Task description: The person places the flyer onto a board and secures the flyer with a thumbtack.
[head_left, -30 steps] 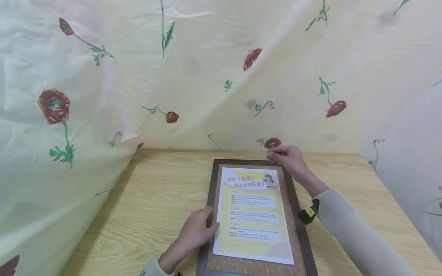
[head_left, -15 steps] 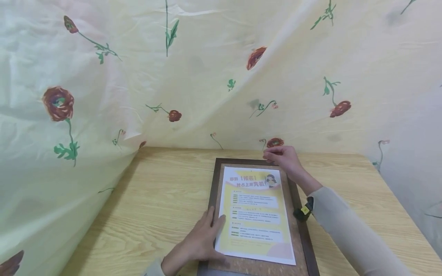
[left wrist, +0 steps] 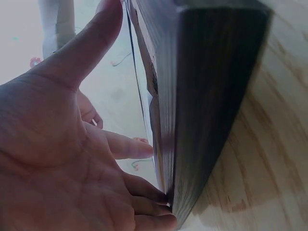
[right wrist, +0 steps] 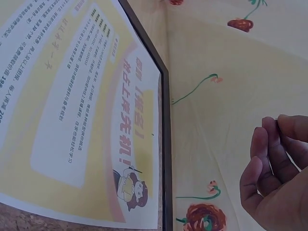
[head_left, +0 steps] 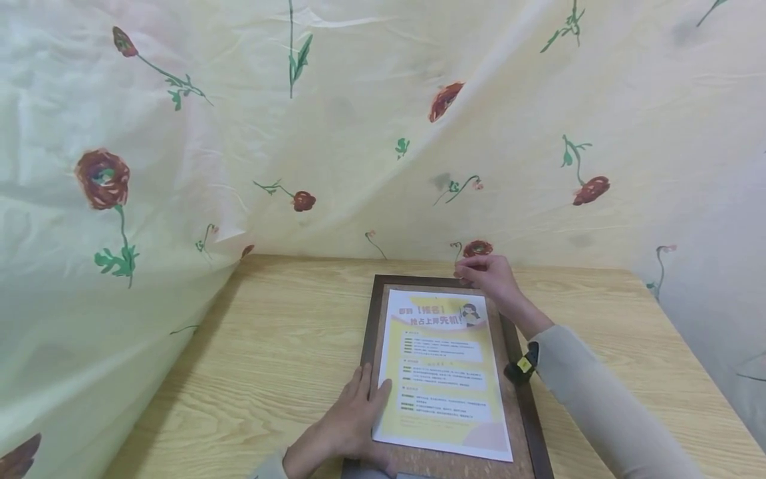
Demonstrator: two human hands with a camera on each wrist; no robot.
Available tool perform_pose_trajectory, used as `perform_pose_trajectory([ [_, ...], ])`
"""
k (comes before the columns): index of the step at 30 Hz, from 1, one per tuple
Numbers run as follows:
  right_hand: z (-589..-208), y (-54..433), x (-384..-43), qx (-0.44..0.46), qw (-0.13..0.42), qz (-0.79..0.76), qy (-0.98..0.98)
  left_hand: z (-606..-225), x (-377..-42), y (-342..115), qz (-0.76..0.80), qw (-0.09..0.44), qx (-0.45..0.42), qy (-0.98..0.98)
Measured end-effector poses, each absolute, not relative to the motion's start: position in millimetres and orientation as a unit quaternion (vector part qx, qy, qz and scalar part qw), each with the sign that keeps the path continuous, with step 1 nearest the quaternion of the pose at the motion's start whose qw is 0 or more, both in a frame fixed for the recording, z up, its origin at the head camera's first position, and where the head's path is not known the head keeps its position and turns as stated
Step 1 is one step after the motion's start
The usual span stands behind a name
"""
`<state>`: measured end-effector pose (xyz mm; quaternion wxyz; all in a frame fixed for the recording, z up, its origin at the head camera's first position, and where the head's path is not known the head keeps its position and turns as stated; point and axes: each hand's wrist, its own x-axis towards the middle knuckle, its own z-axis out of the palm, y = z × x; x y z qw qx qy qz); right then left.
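Observation:
A printed yellow-and-white poster (head_left: 443, 372) lies on a dark-framed cork board (head_left: 467, 468), with a tiny dark dot near its top middle. My left hand (head_left: 353, 419) rests at the board's lower left, fingers extended along the frame and thumb over the poster's edge. In the left wrist view its fingertips touch the dark frame (left wrist: 207, 96). My right hand (head_left: 493, 276) is above the board's top right corner, thumb and forefinger pinched together. The right wrist view shows a tiny dark speck (right wrist: 276, 121) between those fingertips, too small to name.
The board lies on a light wood-grain table (head_left: 263, 346). A flower-printed cloth (head_left: 335, 133) hangs behind the table and along its sides. A black wrist strap with a yellow mark (head_left: 525, 364) sits at my right wrist. Something grey (head_left: 413, 476) shows at the bottom edge.
My left hand has gone from loosely curled to spread out on the board's lower left edge. My right hand has shifted slightly left, still pinched. The view has drifted a little.

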<state>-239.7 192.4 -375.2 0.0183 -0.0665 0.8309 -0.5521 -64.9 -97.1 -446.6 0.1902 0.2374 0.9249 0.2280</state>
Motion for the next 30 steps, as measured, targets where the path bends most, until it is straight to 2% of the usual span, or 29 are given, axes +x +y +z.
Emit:
perform_pose_trajectory([
  [30,-394.4,181.2,-251.6,-0.060,0.050,-0.538,0.839,-451.2,-65.3,-91.7,0.169,0.192,0.234,0.938],
])
